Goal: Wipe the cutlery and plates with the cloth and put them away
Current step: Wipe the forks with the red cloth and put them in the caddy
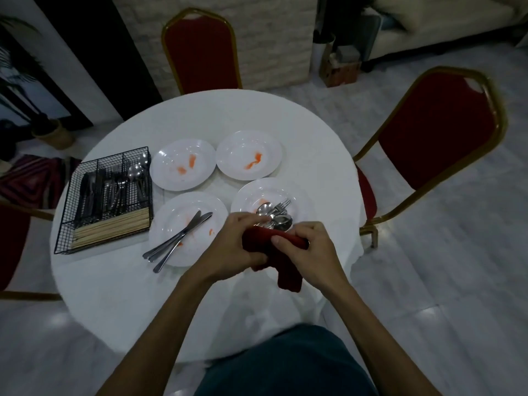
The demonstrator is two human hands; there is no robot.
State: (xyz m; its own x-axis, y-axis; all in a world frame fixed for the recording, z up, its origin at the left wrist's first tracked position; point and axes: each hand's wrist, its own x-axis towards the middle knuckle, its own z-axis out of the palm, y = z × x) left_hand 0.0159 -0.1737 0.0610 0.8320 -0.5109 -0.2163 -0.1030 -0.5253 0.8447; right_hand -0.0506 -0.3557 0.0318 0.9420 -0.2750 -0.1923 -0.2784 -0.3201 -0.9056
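Several white plates smeared with orange sauce lie on the round white table (200, 115). The near right plate (297, 195) carries spoons and a fork (281, 206). Over its near rim, my left hand (237, 241) holds a bunch of spoons (278, 220) with a dark red cloth (281, 261) wrapped round their handles. My right hand (308, 247) grips the cloth from the right, thumb on top. The near left plate (183, 221) holds two knives (177, 238). Two more stained plates (183, 164) (248, 154) sit behind.
A black wire cutlery caddy (105, 198) with knives, forks, spoons and wooden chopsticks stands at the table's left. Red chairs with gold frames stand behind (200, 50), to the right (434, 138) and at the left edge (11, 241). Tiled floor lies around.
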